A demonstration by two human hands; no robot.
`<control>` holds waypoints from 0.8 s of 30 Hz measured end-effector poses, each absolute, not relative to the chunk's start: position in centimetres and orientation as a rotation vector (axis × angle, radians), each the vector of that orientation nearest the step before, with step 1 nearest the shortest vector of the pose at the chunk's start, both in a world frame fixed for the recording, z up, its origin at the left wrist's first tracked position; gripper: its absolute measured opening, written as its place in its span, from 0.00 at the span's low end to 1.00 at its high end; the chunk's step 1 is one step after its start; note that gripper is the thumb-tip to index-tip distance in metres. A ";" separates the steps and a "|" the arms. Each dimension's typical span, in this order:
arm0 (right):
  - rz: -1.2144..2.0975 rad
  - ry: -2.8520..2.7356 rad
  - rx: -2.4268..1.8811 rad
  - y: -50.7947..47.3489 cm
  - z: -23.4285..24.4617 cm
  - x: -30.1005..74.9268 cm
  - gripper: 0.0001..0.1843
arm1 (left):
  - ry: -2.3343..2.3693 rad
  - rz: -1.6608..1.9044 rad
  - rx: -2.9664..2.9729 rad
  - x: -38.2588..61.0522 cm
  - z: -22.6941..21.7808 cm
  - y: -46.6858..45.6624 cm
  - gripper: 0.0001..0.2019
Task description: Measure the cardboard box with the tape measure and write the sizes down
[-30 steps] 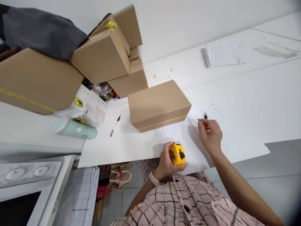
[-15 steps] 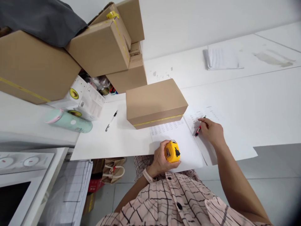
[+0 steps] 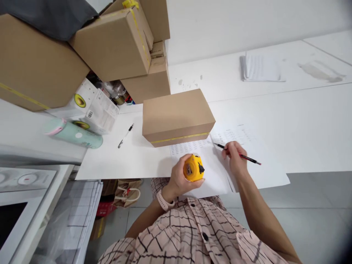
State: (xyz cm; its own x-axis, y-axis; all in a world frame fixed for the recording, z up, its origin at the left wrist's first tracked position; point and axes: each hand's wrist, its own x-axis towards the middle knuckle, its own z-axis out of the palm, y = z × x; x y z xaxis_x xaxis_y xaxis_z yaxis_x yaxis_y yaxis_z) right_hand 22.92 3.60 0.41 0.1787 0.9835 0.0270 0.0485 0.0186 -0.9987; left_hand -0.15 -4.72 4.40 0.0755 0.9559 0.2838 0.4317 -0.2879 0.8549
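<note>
My left hand (image 3: 180,176) is wrapped round a yellow tape measure (image 3: 194,168) over the near edge of the papers. In my right hand (image 3: 235,157) is a black and red pen (image 3: 250,159), its tip pointing left at the printed sheets. Two printed sheets lie under my hands, the left sheet (image 3: 214,176) and the right sheet (image 3: 264,165). A closed cardboard box (image 3: 178,113) with yellow tape along its lower side stands beyond them, covering part of the left sheet.
Left of the box lie another pen (image 3: 125,135) and a mint green bottle (image 3: 77,134). Large cardboard boxes (image 3: 112,47) are stacked at the back left. A stack of papers (image 3: 262,68) rests at the back right. A white appliance (image 3: 24,198) stands at the lower left.
The pen in my right hand has swung round so its tip points left toward the sheets, and that hand has shifted left. The left hand keeps the tape measure. The view has shifted slightly.
</note>
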 end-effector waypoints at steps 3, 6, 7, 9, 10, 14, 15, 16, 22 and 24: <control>1.275 -1.195 -1.230 3.4 0.1 21.5 0.23 | 1.422 1.485 2.119 -2.0 7.9 -2.0 0.43; 1.274 -1.255 -1.270 3.4 -0.3 21.1 0.23 | 1.562 1.603 2.383 -3.9 10.8 2.1 0.41; 1.249 -1.267 -1.300 3.4 -0.4 21.1 0.22 | 1.625 1.562 2.437 -4.4 11.4 3.5 0.40; 1.196 -1.294 -1.366 3.4 -0.5 21.3 0.22 | 1.760 1.414 2.498 -5.1 12.0 6.1 0.38; 1.167 -1.303 -1.392 3.4 -0.5 21.3 0.22 | 1.823 1.329 2.510 -5.2 12.0 7.2 0.37; 1.114 -1.271 -1.384 3.5 -0.4 21.3 0.20 | 1.993 1.023 2.474 -5.2 11.8 9.9 0.36; 1.138 -1.261 -1.368 3.5 -0.4 21.3 0.19 | 2.011 0.973 2.460 -5.2 11.8 10.2 0.36; 1.175 -1.255 -1.357 3.6 -0.3 21.3 0.19 | 2.021 0.946 2.452 -5.1 11.9 10.4 0.36; 1.270 -1.348 -1.373 5.1 -0.4 21.7 0.20 | 1.905 1.333 2.572 -3.4 10.7 8.7 0.23; 1.180 -1.410 -1.412 5.9 -0.5 21.6 0.20 | 1.628 1.434 2.642 -1.9 8.6 6.7 0.15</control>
